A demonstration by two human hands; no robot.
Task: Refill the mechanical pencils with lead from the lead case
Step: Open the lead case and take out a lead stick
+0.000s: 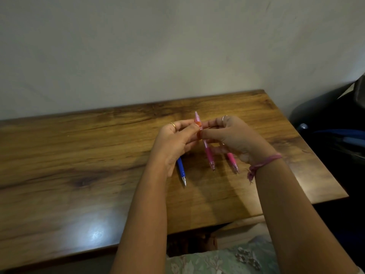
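Wood-grain tabletop (79, 165) stands against a plain pale wall (138, 46), with a bright patch of reflected light near its front edge. Above the middle of the table, both hands meet around a pink mechanical pencil (206, 150) held off the surface, its metal tip pointing down toward the person and its upper end rising past the fingers. The left hand (175, 141) pinches the pencil's upper barrel between thumb and fingertips. The right hand (235, 137) has its fingers curled and its thumb tip against the same spot; whether it holds a lead there is too small to tell. A blue mechanical pencil (181, 171) lies on the table under the left hand. A second pink mechanical pencil (232, 162) lies under the right hand. A pink thread band (262, 164) circles the right wrist.
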